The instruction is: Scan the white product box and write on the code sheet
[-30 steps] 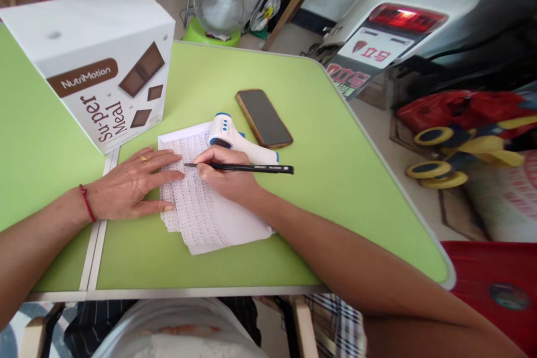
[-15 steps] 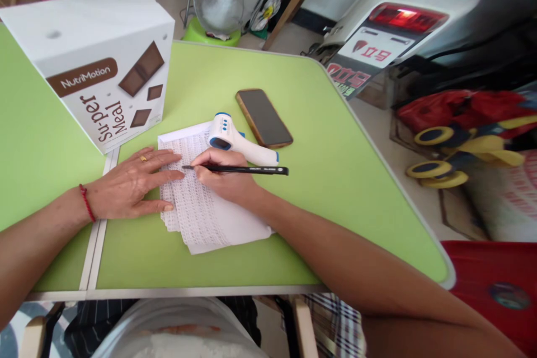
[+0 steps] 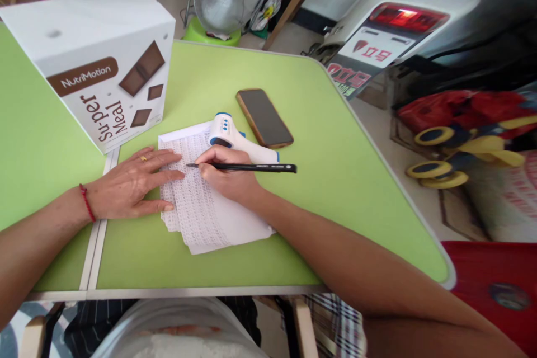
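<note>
A black pen (image 3: 268, 168) is gripped in the right hand (image 3: 229, 174), its tip directed left at the rows of writing on the sheets of paper (image 3: 201, 207). The sheets are laid beneath both hands on the green worktop (image 3: 356, 207). Their left side is covered by the fingertips of the left hand (image 3: 130, 184), which is laid palm down with fingers spread wide. A white thermometer gun (image 3: 224, 130) is placed at their far right corner, with a phone (image 3: 266, 116) set just beyond. A white box (image 3: 104, 81) is stood at the far left.
</note>
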Motion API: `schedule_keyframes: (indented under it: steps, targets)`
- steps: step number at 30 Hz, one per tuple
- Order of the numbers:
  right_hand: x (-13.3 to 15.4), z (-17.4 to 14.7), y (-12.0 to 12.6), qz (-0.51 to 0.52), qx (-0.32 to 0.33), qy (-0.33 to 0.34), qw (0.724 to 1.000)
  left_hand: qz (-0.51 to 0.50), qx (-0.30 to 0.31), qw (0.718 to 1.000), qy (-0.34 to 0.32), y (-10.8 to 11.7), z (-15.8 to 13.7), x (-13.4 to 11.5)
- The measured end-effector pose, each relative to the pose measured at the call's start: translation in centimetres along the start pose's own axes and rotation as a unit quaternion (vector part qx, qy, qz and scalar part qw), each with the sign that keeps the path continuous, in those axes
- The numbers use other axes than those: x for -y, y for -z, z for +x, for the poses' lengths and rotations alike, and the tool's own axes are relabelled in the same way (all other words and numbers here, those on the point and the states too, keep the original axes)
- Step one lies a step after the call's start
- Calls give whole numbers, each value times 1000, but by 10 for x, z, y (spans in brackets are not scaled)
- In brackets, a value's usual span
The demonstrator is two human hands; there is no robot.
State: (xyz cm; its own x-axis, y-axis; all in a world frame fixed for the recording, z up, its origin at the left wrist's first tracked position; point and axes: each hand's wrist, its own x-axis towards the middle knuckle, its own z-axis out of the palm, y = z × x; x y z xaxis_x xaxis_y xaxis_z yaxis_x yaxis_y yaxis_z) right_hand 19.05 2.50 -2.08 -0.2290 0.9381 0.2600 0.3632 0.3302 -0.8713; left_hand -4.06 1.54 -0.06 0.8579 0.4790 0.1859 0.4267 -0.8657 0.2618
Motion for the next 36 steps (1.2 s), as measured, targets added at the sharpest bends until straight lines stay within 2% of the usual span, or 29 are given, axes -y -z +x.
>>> schedule_keyframes:
  steps: [9, 15, 28, 36]
  targets:
    - [0, -1, 0, -17, 1, -6, 1000, -10, 1, 1000, 2, 1, 0, 0]
    - [0, 0, 2, -2, 16, 22, 1000, -2, 6, 1000, 2, 1, 0, 0]
    - [0, -2, -1, 8, 16, 8, 1000, -5, 8, 1000, 5, 1, 0, 0]
    - [-3, -3, -1, -8, 27, 29, 999, -2, 8, 1000, 3, 1, 0, 0]
